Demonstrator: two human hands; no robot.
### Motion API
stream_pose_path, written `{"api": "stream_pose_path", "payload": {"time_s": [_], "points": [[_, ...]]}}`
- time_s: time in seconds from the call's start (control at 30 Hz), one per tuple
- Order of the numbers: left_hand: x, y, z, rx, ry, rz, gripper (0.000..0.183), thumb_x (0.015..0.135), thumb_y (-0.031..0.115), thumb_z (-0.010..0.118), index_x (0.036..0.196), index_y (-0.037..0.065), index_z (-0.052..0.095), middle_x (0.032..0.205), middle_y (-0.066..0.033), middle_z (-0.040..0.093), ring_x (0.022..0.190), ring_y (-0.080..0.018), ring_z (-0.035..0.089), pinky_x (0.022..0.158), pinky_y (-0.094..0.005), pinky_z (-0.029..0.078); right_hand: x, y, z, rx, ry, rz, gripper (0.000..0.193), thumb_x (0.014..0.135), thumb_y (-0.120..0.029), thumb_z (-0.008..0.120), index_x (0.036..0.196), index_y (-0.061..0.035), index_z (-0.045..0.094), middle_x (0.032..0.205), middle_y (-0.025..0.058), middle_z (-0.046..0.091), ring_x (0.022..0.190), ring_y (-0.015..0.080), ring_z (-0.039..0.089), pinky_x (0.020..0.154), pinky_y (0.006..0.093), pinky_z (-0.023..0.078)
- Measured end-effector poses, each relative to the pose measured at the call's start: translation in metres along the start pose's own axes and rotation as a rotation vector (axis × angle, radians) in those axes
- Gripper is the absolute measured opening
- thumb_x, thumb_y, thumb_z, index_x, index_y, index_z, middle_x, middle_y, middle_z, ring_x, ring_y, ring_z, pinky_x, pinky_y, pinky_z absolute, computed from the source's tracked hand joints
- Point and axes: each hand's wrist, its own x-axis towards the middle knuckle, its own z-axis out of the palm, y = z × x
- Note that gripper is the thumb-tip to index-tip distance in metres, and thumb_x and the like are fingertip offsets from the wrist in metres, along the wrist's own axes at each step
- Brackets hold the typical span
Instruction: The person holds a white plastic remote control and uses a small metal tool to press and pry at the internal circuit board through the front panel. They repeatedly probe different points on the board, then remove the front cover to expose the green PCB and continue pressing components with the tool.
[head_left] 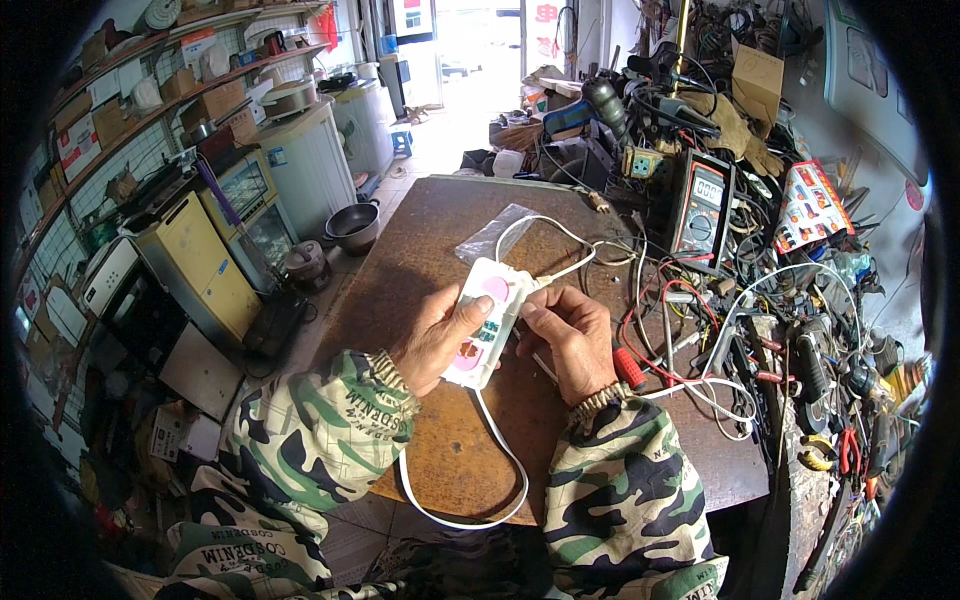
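White-and-pink power strip, head view, over the wooden table. We grip it in our left hand, thumb on its face; our right hand bunches at its right edge, but we can't tell whether it pinches anything.

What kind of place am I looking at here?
Probably a small electrical repair shop. A multimeter stands by the worn wooden table, a heap of tools and wires crowds the right side, and the person's left hand holds a white power strip.
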Motion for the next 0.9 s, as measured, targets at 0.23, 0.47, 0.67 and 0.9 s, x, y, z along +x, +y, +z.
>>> {"api": "stream_pose_path", "payload": {"time_s": [0.23, 0.47, 0.67, 0.9], "points": [[0.001, -0.002, -0.002, 0.004, 0.01, -0.024, 0.044, 0.098, 0.034, 0.063, 0.128, 0.004, 0.052, 0.096, -0.0052, 0.064, 0.075, -0.0136, 0.068, 0.063, -0.0336, 0.063, 0.001, 0.001, 0.0, -0.036, -0.005, 0.001, 0.007, 0.092, -0.006, 0.064, 0.089, 0.0004, 0.063, 0.079, 0.005, 0.063, 0.066, 0.014, 0.06, 0.058, 0.0276, 0.053], [0.001, -0.003, -0.002, -0.064, -0.03, -0.001, 0.048, 0.097, 0.028, 0.063, 0.134, 0.003, 0.047, 0.102, -0.0069, 0.064, 0.08, -0.0145, 0.068, 0.065, -0.0351, 0.064, 0.002, 0.003, -0.003, -0.012, -0.003, -0.006, 0.011, 0.091, -0.009, 0.067, 0.092, 0.0009, 0.064, 0.078, 0.0057, 0.066, 0.06, 0.0134, 0.061, 0.056, 0.0277, 0.049], [-0.004, 0.003, -0.005, -0.087, -0.034, -0.023, 0.048, 0.095, 0.019, 0.059, 0.137, 0.002, 0.044, 0.106, -0.0084, 0.063, 0.083, -0.0152, 0.068, 0.067, -0.0352, 0.064, 0.003, 0.003, 0.001, 0.015, -0.023, 0.003, 0.01, 0.091, -0.009, 0.067, 0.092, 0.0008, 0.064, 0.079, 0.006, 0.066, 0.061, 0.0135, 0.061, 0.056, 0.0277, 0.049], [0.002, -0.001, -0.001, -0.08, -0.075, 0.0, 0.048, 0.094, 0.018, 0.057, 0.137, 0.0, 0.045, 0.107, -0.0081, 0.064, 0.083, -0.016, 0.069, 0.069, -0.0338, 0.062, -0.002, -0.013, 0.0, 0.053, 0.009, -0.086, 0.009, 0.092, -0.007, 0.066, 0.091, 0.0017, 0.064, 0.079, 0.0059, 0.066, 0.063, 0.0138, 0.062, 0.057, 0.0287, 0.051]]}}
